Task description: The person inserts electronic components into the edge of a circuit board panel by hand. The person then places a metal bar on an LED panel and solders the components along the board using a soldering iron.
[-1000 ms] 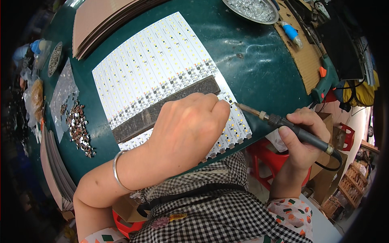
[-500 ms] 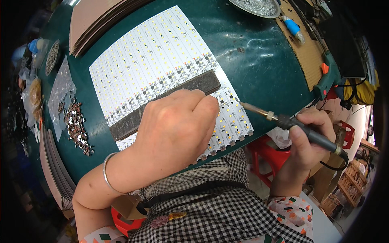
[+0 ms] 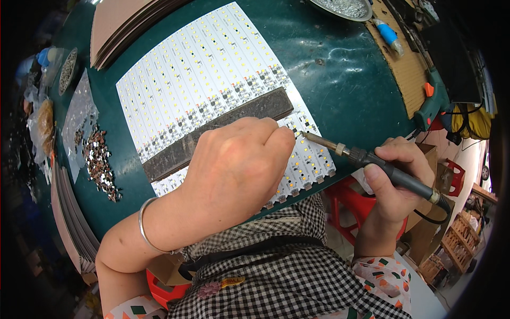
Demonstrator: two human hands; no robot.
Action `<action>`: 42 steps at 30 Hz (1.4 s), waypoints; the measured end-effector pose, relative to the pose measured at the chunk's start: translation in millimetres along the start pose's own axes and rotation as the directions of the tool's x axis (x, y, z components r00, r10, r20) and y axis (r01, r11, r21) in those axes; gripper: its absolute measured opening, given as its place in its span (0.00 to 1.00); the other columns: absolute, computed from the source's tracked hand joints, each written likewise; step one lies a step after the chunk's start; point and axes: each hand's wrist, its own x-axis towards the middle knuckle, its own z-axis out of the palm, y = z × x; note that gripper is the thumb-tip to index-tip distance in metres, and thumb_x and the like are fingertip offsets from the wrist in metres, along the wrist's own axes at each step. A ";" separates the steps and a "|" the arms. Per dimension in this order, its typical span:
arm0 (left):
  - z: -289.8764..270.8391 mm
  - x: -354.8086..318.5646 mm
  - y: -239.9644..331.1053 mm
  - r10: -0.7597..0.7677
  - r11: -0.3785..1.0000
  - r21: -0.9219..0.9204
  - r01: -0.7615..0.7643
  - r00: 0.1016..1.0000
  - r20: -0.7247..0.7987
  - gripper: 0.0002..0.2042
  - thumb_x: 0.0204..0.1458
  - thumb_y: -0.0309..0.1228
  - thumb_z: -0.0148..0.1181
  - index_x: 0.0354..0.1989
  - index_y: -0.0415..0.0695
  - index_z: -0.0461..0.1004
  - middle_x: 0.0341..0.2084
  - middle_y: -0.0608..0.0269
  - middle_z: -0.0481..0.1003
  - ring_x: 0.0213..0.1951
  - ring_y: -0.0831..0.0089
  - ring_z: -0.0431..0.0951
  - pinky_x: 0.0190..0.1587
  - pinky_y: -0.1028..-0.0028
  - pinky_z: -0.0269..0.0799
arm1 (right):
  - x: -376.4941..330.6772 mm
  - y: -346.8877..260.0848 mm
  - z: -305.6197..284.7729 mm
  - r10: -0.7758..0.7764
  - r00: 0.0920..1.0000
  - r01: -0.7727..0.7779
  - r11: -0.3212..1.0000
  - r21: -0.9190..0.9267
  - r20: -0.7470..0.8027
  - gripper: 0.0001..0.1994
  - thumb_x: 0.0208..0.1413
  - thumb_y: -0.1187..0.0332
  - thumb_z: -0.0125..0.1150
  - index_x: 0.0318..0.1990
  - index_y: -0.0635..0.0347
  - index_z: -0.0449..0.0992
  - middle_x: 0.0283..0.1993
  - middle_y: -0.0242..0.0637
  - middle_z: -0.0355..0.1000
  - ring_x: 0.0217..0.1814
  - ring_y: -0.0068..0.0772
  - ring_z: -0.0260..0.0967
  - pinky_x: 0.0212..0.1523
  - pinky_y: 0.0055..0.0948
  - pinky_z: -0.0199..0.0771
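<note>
My right hand grips a soldering iron by its dark handle. Its metal tip is at the right side of a white panel of LED strips, close to my left fingers. My left hand is closed over the near part of this panel, knuckles up. The fingertips are hidden beneath it, and whatever they hold cannot be seen. A dark flat bar lies across the panel on the far side of my left hand. Rows of small yellow LEDs cover the panel, with black components along the bar.
A green table bears a cardboard stack at the far left and a pile of small metal pieces beside a plastic bag. At right are a metal dish, a green glue gun and a red stool.
The soldering iron in my right hand has moved left, its tip going from beside the panel to over it. My left hand and the panel have shifted only slightly in view.
</note>
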 end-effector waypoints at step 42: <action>2.9 -14.1 -5.4 -0.045 0.998 0.043 0.046 0.999 -0.004 0.06 0.46 0.23 0.69 0.31 0.42 0.77 0.22 0.62 0.75 0.23 0.63 0.77 0.25 0.66 0.73 | -3.1 -7.4 9.5 -0.067 0.996 0.070 0.996 -0.062 0.052 0.13 0.39 0.73 0.75 0.31 0.69 0.77 0.20 0.37 0.71 0.18 0.24 0.64 0.21 0.23 0.58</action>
